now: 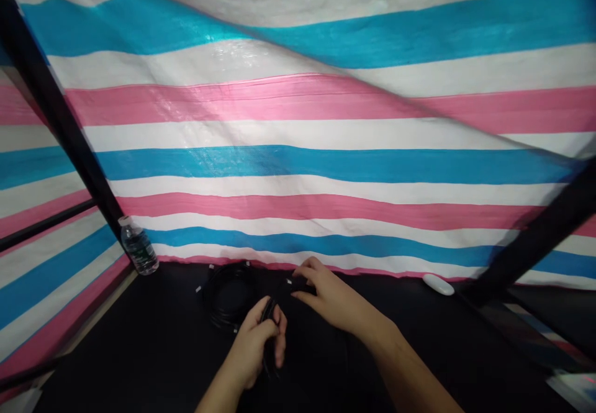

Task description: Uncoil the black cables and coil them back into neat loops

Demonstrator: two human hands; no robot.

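My left hand (251,348) is closed around a coiled black cable (269,313), its fingers wrapped over the loops. To its right and slightly farther off, my right hand (338,301) has thumb and fingers bent around the cable's end, where a small metal-tipped plug (289,282) shows. The dark cable blends into the black table, so its full run cannot be made out. Just left of my hands lies a second coil of black cable (211,310), with several light-coloured plug tips around its rim.
A clear water bottle (139,250) stands at the table's back left corner. A white oval object, like a computer mouse (438,284), lies at the back right. Striped sheeting (326,164) hangs behind the black table (139,351), between dark frame posts (535,239).
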